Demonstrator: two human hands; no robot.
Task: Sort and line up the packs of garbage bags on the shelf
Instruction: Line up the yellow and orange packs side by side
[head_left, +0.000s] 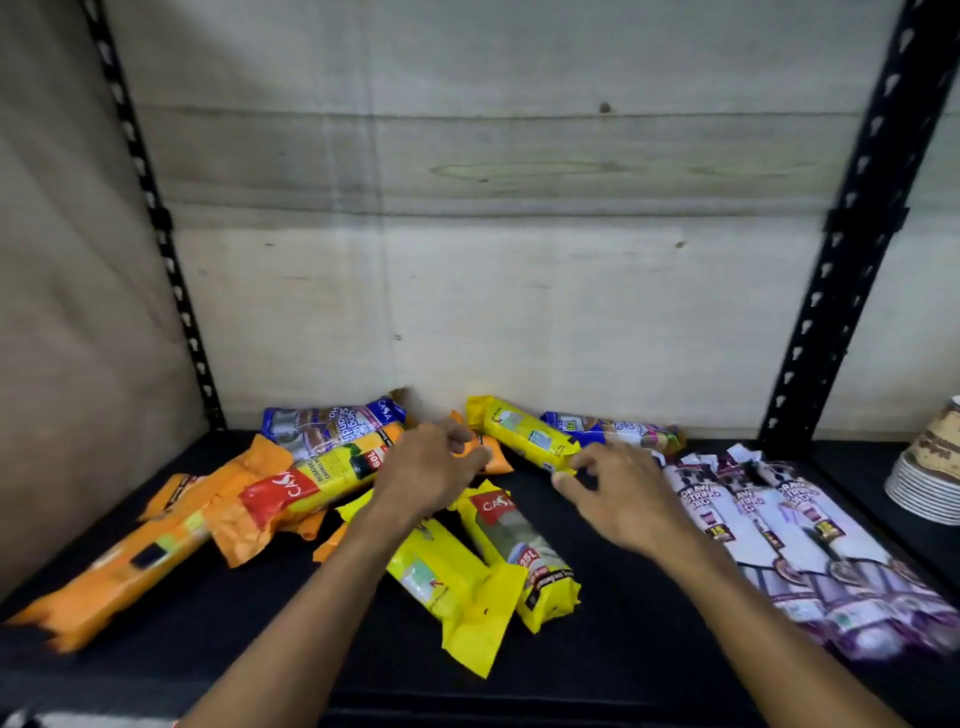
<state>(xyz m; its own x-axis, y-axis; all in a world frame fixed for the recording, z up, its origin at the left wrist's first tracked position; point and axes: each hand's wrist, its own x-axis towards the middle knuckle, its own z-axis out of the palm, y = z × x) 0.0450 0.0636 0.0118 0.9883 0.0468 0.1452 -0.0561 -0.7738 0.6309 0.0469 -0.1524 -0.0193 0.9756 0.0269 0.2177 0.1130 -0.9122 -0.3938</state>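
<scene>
While the packs lie mixed on the black shelf (623, 649): sorting looks barely begun.
Left hand (431, 467): fingers curled round a small orange pack (491, 457), likely pulling it from the pile.
Right hand (618, 488): fingers spread, released, just beside a yellow pack (524, 434).
White drawstring packs (779, 525): already side by side at right.
Containers: stacked paper cups (930, 467); contents hidden.

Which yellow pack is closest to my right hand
The yellow pack at the back, lying slanted beside the blue pack. Your right hand is at its near end; the other yellow packs lie nearer you, by your left arm.
</scene>
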